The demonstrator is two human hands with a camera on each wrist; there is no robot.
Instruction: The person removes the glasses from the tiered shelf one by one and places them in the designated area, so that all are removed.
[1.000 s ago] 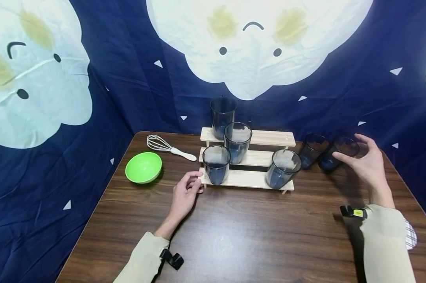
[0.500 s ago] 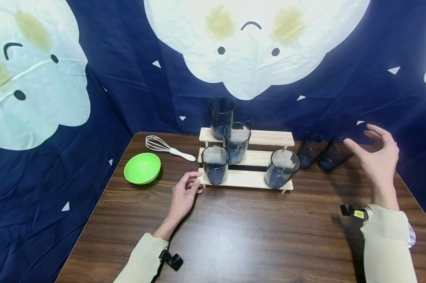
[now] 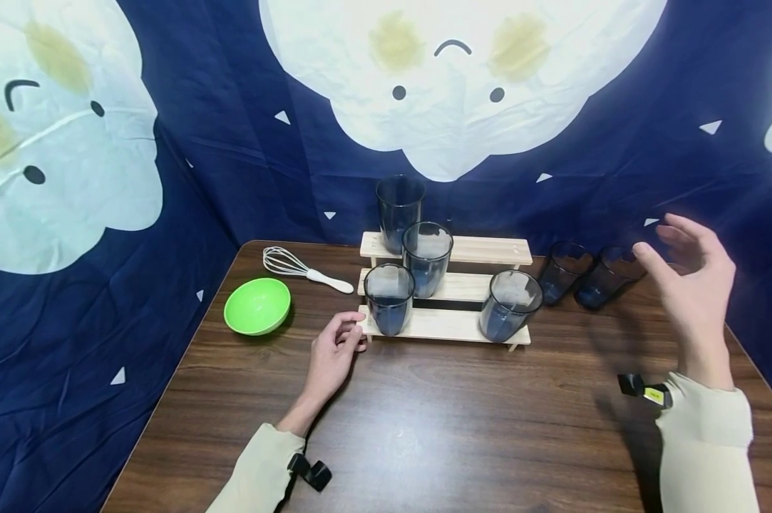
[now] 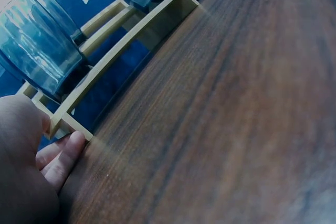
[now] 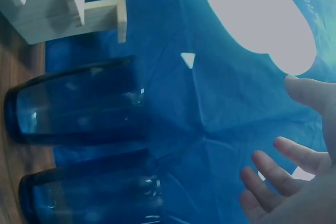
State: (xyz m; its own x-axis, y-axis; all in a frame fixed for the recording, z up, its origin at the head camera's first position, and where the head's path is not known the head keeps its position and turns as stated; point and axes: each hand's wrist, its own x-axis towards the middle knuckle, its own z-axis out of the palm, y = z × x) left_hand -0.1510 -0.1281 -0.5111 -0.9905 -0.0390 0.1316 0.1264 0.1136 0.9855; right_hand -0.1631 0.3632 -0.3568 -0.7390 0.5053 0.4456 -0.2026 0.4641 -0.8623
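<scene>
My left hand (image 3: 331, 356) pinches the left end of the lowest step of a three-step wooden display rack (image 3: 446, 324); the left wrist view shows its thumb and fingers (image 4: 67, 156) at that corner. Tinted glasses stand on the rack: one at the back left (image 3: 400, 214), one on the middle step (image 3: 427, 263), one at the front left (image 3: 388, 306) and one at the front right (image 3: 504, 317). On the table right of it are two more glasses, a nearer-to-rack glass (image 3: 562, 274) and an outer glass (image 3: 604, 281). Beside the outer one my right hand (image 3: 696, 292) hovers, fingers spread, holding nothing.
A green bowl (image 3: 257, 306) and a white whisk (image 3: 305, 271) lie left of the rack on the brown wooden table (image 3: 424, 427). Dark blue cloth (image 3: 232, 142) with white cloud shapes hangs behind the table and at its left.
The right hand, earlier around the outer right glass, has let go and drawn away to the right. That glass stays on the table. The left hand keeps its place on the rack.
</scene>
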